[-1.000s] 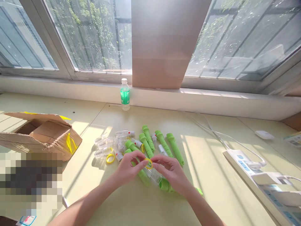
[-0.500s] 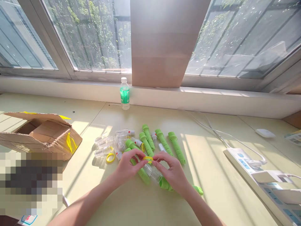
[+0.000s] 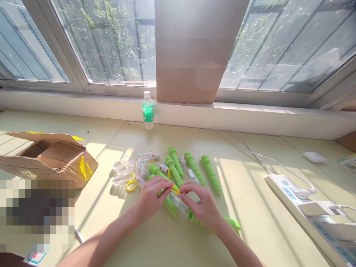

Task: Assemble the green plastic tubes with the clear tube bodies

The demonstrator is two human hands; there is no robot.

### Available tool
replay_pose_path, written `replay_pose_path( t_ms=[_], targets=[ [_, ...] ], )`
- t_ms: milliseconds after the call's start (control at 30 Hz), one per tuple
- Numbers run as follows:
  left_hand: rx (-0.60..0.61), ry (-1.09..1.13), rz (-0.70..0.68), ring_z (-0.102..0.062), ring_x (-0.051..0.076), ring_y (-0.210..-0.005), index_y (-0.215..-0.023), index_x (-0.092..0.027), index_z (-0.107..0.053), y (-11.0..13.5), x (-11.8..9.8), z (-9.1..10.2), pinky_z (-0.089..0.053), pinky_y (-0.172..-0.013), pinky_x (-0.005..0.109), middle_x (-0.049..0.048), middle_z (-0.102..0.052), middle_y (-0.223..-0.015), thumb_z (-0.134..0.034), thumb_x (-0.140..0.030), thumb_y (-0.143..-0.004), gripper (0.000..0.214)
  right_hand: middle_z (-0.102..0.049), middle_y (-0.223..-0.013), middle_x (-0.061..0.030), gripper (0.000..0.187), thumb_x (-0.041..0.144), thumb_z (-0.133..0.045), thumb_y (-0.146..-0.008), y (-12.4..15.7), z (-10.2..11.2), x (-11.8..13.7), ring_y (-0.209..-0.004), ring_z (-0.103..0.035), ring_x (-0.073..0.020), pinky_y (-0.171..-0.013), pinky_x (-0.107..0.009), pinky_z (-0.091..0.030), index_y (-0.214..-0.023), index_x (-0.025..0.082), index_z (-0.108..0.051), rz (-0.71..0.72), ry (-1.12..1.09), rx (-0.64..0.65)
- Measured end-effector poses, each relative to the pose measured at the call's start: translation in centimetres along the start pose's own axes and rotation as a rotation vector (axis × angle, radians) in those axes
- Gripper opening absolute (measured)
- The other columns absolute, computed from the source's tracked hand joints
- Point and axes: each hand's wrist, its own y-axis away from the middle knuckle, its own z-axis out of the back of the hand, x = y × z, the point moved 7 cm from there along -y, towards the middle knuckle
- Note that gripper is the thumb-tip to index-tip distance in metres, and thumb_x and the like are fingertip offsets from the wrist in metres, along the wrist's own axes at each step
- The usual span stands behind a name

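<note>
Between my two hands is a small yellow ring (image 3: 175, 189), pinched at its left by my left hand (image 3: 154, 195) and at its right by my right hand (image 3: 202, 203). Just below the ring lies a clear ribbed plastic tube (image 3: 179, 204), partly covered by my right fingers. A green ridged handle (image 3: 170, 207) runs under my left fingertips. Another green piece (image 3: 233, 223) lies partly hidden behind my right hand. Several green handles (image 3: 210, 174) rest beyond my hands. To the left are clear plastic pieces (image 3: 125, 167) and a loose yellow ring (image 3: 131, 185).
An open cardboard box (image 3: 66, 163) stands at the left. A bottle with a green label (image 3: 148, 111) is at the back by the window ledge. On the right lie a white power strip (image 3: 292, 207) with cables and a small white device (image 3: 314, 157).
The yellow ring has tilted, its right side dipping. My left fingers have rolled over it slightly, while both hands stay in nearly the same place.
</note>
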Motion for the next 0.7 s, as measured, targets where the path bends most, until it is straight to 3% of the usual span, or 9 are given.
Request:
replay_pose_path(
  t_ms=[267,433,567,700],
  targets=[
    [0.008,-0.026,0.007,-0.065,0.016,-0.075,-0.087,-0.021,-0.066,0.1,0.2,-0.2,-0.052,-0.066,0.027,0.0015,-0.071,-0.079,-0.06,-0.018,-0.086,0.006,-0.064,-0.082,-0.0051,0.005,0.028,-0.063,-0.087,0.1,0.0,0.0,-0.077,-0.061,-0.0202,-0.071,-0.036,-0.051,-0.086,0.024,-0.065,0.006,-0.036,0.009],
    [-0.038,-0.081,-0.069,-0.065,0.018,-0.082,-0.102,-0.022,-0.059,0.3,-0.4,0.3,-0.052,-0.068,0.029,0.0037,-0.07,-0.089,-0.064,-0.018,-0.083,0.02,-0.065,-0.08,-0.0045,0.006,0.029,-0.064,-0.086,0.0,0.3,0.2,-0.074,-0.061,-0.0196,-0.069,-0.035,-0.051,-0.083,0.024,-0.065,0.015,-0.039,-0.033],
    [0.07,-0.096,-0.173,-0.064,0.018,-0.085,-0.103,-0.022,-0.059,0.5,-1.2,-0.4,-0.053,-0.071,0.03,0.0059,-0.069,-0.094,-0.064,-0.022,-0.083,0.021,-0.065,-0.077,-0.0045,0.012,0.034,-0.064,-0.086,0.0,0.3,0.1,-0.071,-0.06,-0.0196,-0.066,-0.034,-0.052,-0.082,0.024,-0.066,-0.04,-0.086,-0.047],
    [0.119,-0.088,-0.177,-0.064,0.017,-0.081,-0.095,-0.022,-0.061,0.7,-1.1,-1.1,-0.052,-0.07,0.029,0.0042,-0.07,-0.089,-0.059,-0.02,-0.087,0.009,-0.067,-0.081,-0.0053,0.016,0.038,-0.064,-0.086,0.1,-0.2,0.0,-0.076,-0.063,-0.0205,-0.066,-0.033,-0.053,-0.082,0.023,-0.069,-0.109,-0.148,-0.011]
  ],
)
